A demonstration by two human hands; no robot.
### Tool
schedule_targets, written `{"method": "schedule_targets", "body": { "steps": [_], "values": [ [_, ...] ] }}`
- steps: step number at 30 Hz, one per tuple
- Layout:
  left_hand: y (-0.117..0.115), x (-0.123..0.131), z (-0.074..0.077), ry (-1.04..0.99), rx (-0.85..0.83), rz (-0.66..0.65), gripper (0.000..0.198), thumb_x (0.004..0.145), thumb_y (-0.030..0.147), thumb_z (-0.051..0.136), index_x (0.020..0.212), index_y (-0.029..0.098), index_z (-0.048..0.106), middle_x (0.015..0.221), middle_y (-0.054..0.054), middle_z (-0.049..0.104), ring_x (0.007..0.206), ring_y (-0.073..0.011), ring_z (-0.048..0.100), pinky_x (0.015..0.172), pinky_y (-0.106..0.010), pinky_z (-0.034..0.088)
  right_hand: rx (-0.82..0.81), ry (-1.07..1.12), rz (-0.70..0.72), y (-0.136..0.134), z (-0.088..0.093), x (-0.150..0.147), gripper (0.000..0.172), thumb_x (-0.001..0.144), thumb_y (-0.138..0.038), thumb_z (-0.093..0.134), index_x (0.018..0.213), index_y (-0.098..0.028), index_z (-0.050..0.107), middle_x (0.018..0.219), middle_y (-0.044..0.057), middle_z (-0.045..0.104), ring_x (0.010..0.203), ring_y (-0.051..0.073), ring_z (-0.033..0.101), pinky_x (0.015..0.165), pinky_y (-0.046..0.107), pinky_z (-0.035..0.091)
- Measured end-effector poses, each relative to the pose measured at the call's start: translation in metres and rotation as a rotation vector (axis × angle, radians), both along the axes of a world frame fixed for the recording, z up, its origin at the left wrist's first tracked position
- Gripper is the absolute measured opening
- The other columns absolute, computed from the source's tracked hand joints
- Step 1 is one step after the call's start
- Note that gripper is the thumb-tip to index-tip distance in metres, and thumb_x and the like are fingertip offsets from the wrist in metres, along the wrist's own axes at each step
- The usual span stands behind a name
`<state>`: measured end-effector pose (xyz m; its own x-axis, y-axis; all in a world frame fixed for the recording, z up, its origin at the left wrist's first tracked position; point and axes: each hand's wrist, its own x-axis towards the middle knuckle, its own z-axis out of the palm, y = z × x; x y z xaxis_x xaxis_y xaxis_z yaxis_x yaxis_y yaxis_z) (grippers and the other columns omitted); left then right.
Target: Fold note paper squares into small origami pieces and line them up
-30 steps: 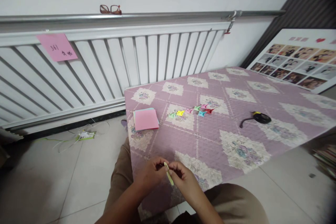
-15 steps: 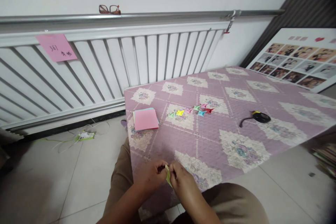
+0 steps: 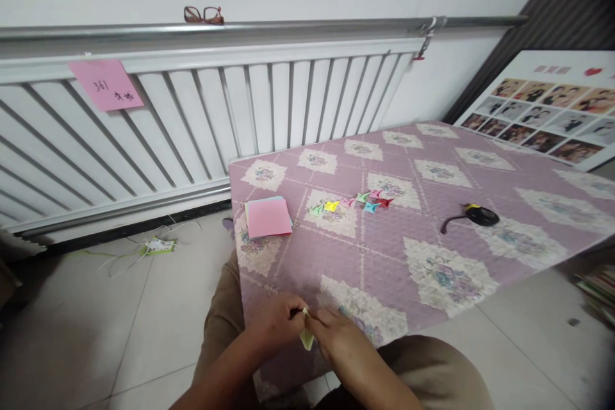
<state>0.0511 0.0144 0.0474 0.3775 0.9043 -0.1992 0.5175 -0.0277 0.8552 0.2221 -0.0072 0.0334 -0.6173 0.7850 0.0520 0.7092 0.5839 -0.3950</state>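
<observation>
yellow paper [image 3: 307,337]; pink-topped stack [image 3: 268,218] beyond (folded pieces [image 3: 347,203] near).

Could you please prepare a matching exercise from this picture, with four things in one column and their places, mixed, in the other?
Things
1. Pale yellow paper
2. Paper stack
3. Eyeglasses
4. Small folded paper pieces

Places
A. On the metal pipe above the radiator
B. In a group near the middle of the tablecloth
C. Between the left hand and the right hand
D. Near the tablecloth's left edge

Pairs: 1-C, 2-D, 3-A, 4-B
</observation>
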Motion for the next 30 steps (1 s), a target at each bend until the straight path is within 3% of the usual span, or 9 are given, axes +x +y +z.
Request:
{"method": "schedule_targets", "body": {
  "steps": [4,9,13,15,18,23,30],
  "values": [
    [0.000,-0.001,0.003,-0.024,-0.054,-0.023,0.022,0.072,0.013,0.046,0.077,0.017,0.067,0.071,0.001,0.064,0.068,-0.0131,0.056,0.064,-0.022,0.040,0.096,-0.018,0.028,0.000,-0.009,0.000,0.012,0.082,-0.009,0.055,0.083,-0.019,0.061,0.078,0.002,0.063,0.075,0.017,0.056,0.069,0.026,0.040],
    [-0.006,-0.008,0.010,-0.264,-0.102,0.032,0.030,0.079,0.021,0.051,0.108,0.018,0.058,0.093,-0.002,0.063,0.073,-0.0131,0.055,0.068,-0.024,0.044,-0.064,0.097,-0.021,0.001,0.008,0.005,0.013,0.083,-0.013,0.051,0.084,-0.021,0.062,0.080,0.002,0.062,0.077,0.018,0.057,0.070,0.026,0.041],
    [-0.012,-0.015,0.019,-0.273,0.025,-0.157,0.024,0.074,0.015,0.060,0.097,0.021,0.061,0.098,-0.002,0.061,0.082,-0.0145,0.055,0.072,-0.024,0.042,-0.196,0.211,-0.079,0.000,0.020,0.008,0.020,0.082,-0.012,0.047,0.089,-0.023,0.062,0.086,0.004,0.062,0.084,0.019,0.057,0.072,0.026,0.041],
    [-0.013,-0.015,0.022,-0.225,0.106,-0.165,0.018,0.073,0.015,0.063,0.090,0.020,0.061,0.094,-0.002,0.061,0.082,-0.0147,0.053,0.072,-0.024,0.040,-0.240,0.255,-0.086,-0.001,0.025,0.007,0.021,0.083,-0.012,0.046,0.092,-0.024,0.061,0.088,0.004,0.062,0.085,0.018,0.057,0.073,0.027,0.042],
    [-0.014,-0.013,0.025,-0.186,0.166,-0.134,0.004,0.080,0.020,0.059,0.077,0.019,0.058,0.086,-0.002,0.060,0.078,-0.0145,0.051,0.072,-0.025,0.039,-0.290,0.330,-0.090,-0.003,0.032,0.007,0.017,0.085,-0.016,0.047,0.092,-0.024,0.061,0.088,0.003,0.063,0.085,0.018,0.057,0.074,0.027,0.042],
    [-0.015,-0.009,0.027,-0.161,0.167,-0.084,0.015,0.082,0.024,0.056,0.068,0.018,0.052,0.078,-0.001,0.058,0.071,-0.0138,0.048,0.067,-0.025,0.037,-0.311,0.459,-0.156,-0.005,0.040,0.010,0.016,0.090,-0.025,0.046,0.085,-0.023,0.060,0.087,0.003,0.062,0.084,0.017,0.057,0.075,0.027,0.042],
    [-0.019,0.003,0.020,-0.252,-0.026,0.185,0.011,0.075,0.025,0.055,0.070,0.019,0.047,0.063,0.004,0.045,0.059,-0.0112,0.041,0.057,-0.024,0.033,-0.313,0.615,-0.419,-0.007,0.035,-0.002,0.021,0.084,-0.036,0.050,0.073,-0.022,0.061,0.071,0.001,0.061,0.068,0.015,0.057,0.064,0.025,0.043]
  ]
}}
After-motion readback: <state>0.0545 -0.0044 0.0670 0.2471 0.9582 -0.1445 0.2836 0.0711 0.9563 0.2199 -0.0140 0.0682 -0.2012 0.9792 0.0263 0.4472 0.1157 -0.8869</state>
